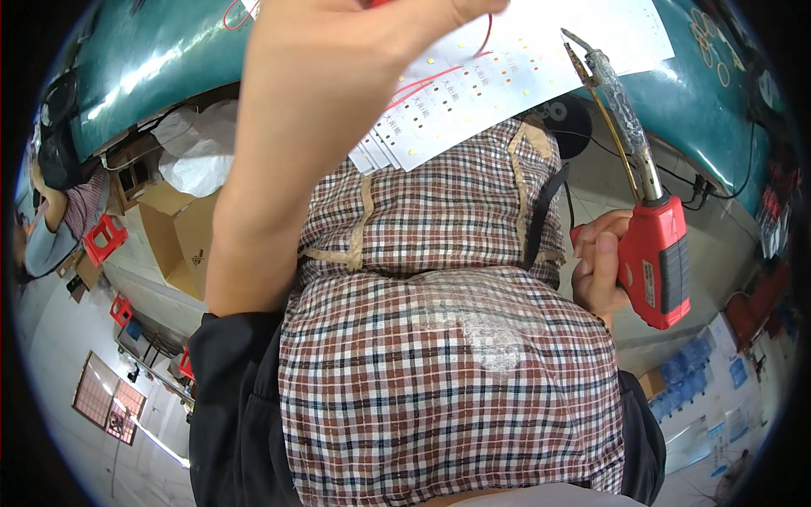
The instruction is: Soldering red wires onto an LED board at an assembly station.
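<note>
- At about nine o'clock sit brown cardboard boxes (176,237) with flat, dull sides, and a crinkly white plastic bag (198,148) lies just above them.
- A small red plastic stool (103,239) stands at nine o'clock too, beside a person in a striped top (59,215) at the far left edge.
- The left hand (338,38) reaches up to twelve o'clock on a long bare arm. Its fingers run off the top edge, so I cannot tell how far they are curled. A thin red wire (435,76) loops out from under the hand.
- Just right of that hand, at twelve to one o'clock, lie flat white strip boards with rows of little yellow dots (507,80). They are stacked like cards on the shiny teal table top (169,59).
- In the middle is a soft checked cloth in red, white and dark lines (439,372), with tan tape strips on it and a pale worn patch.
- At three o'clock the right hand (598,266) is wrapped tight round the fat red plastic grip of a soldering gun (655,245). Its grey, crusty metal barrel points up to one o'clock and ends in a thin pointed tip, close to the white boards.
- Blue packets (688,367) lie at four o'clock.
</note>
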Motion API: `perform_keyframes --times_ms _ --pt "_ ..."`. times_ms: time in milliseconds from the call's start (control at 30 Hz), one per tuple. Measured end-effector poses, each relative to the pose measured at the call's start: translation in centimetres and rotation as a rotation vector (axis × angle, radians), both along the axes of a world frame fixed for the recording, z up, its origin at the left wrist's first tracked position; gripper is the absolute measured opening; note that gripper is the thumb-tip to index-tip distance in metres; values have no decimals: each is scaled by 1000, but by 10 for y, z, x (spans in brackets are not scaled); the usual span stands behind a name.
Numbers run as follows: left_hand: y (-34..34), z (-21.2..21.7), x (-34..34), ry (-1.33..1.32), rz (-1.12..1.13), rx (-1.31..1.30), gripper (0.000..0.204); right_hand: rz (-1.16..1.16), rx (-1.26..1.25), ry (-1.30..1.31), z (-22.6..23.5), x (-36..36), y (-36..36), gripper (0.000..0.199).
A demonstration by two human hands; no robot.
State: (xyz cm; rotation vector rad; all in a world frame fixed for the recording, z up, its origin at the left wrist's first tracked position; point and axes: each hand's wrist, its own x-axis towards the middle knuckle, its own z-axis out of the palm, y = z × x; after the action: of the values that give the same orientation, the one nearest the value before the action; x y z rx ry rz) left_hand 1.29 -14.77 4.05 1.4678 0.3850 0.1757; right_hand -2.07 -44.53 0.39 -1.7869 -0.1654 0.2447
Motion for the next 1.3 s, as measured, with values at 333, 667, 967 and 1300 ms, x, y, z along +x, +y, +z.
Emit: perform_keyframes --times_ms 333,667,967,1300 --pt "-24 22 3 339 -118 666 22 168 -233 -77 -10 -11 -19 21" --pt "-16 6 1 328 -144 626 24 191 -293 -109 -18 -6 -28 16" --pt "-17 7 3 340 -156 647 24 222 -344 -145 -15 -3 -27 15" --pt "-18 6 3 255 -150 736 23 176 -252 -107 -9 -3 -19 16"
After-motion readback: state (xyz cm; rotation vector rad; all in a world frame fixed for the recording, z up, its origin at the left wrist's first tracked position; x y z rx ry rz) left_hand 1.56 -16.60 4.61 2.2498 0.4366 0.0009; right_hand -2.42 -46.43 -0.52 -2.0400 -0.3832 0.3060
